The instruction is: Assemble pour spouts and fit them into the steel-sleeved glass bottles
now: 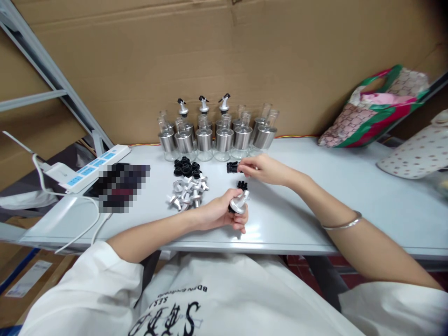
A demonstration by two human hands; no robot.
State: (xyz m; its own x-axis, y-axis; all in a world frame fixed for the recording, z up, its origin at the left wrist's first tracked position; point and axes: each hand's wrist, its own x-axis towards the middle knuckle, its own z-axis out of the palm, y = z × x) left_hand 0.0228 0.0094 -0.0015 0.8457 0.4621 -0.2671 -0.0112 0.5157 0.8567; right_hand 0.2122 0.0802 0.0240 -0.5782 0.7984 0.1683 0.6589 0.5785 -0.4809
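My left hand (pixel 224 212) is closed around a silver pourer top (pixel 239 204) with a black underside, near the table's front edge. Farther back, my right hand (pixel 257 169) has its fingers pinched at a small group of black clips (pixel 232 167); whether one is between the fingertips is hidden. Just behind the held pourer top lie small black pieces (pixel 242 185). To the left are a pile of black stoppers (pixel 186 167) and, nearer me, a pile of silver spout parts (pixel 189 191).
Several glass bottles with steel sleeves (pixel 224 140) stand along the back, some with pourers fitted. At the left are a white power strip (pixel 100 168), cables and a blurred dark object (pixel 121 186). A patterned bag (pixel 374 109) and a spotted white item (pixel 413 149) sit at the right.
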